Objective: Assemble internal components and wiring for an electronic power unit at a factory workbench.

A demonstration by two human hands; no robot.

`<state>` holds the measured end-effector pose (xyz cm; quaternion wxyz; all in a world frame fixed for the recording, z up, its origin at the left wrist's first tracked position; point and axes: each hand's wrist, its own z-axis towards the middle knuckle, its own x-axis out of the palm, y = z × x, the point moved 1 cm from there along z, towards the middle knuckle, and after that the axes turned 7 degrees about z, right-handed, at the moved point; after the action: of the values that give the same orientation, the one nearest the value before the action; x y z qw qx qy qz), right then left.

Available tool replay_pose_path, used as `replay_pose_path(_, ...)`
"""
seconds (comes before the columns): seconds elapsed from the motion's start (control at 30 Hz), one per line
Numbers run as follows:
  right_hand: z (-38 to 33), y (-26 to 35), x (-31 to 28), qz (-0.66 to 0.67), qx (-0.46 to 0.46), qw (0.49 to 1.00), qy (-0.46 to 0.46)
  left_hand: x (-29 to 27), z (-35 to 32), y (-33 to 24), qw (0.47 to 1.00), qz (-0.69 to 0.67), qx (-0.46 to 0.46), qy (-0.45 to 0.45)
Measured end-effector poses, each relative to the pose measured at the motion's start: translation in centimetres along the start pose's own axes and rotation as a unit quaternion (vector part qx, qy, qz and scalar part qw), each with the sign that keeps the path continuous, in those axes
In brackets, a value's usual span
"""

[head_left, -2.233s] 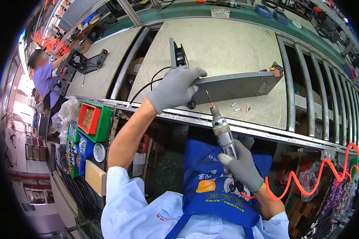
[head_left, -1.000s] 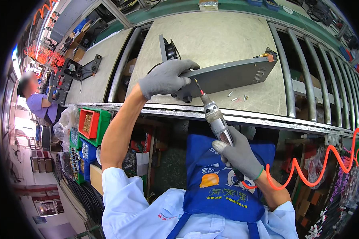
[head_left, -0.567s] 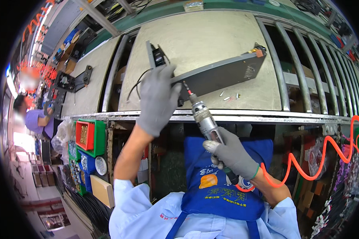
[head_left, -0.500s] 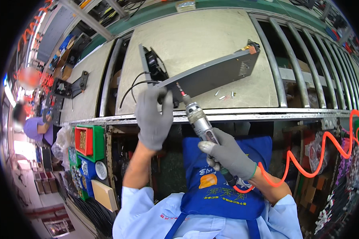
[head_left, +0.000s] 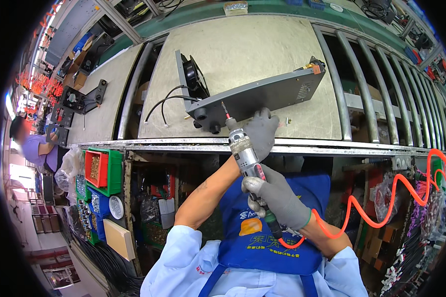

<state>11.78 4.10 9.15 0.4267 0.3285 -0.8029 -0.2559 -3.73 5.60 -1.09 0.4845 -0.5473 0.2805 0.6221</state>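
Observation:
My right hand [head_left: 282,200], in a grey glove, is closed round a pneumatic screwdriver [head_left: 242,150], its bit pointing up toward the near side of a dark grey metal panel [head_left: 262,97]. My left hand [head_left: 259,134], also gloved, reaches behind the screwdriver to the table's near side. Its fingers are curled together at the tabletop; what they pinch, if anything, is hidden. Just right of them lie small loose metal pieces [head_left: 288,121]. The panel stands on edge, joined at its left end to a bracket with a black fan [head_left: 195,77]. Black cables [head_left: 164,101] trail left from it.
An orange coiled hose [head_left: 376,220] runs right from the screwdriver. Metal rollers [head_left: 371,81] flank the table [head_left: 223,47]. Red and green bins [head_left: 104,171] of small parts stand lower left. Another person [head_left: 39,153] works at the far left, near a similar fan assembly [head_left: 79,101].
My left hand has moved right, from the panel's left end to the loose pieces. My right hand still holds the screwdriver, now slightly lower. The view has shifted a little.

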Motion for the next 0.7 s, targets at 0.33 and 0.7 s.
replay_pose_path(0.33, 0.6, -0.3, -0.5, 0.011, 0.012, 1.000, 0.026, -12.7, -7.7, 7.7, 0.987, -0.087, -0.048, 0.123)
replay_pose_path(0.7, 2.0, -1.9, 0.7, 0.054, -0.033, 0.998, 0.011, -20.6, 5.3, 10.8, 0.937, -0.261, -0.180, 0.145)
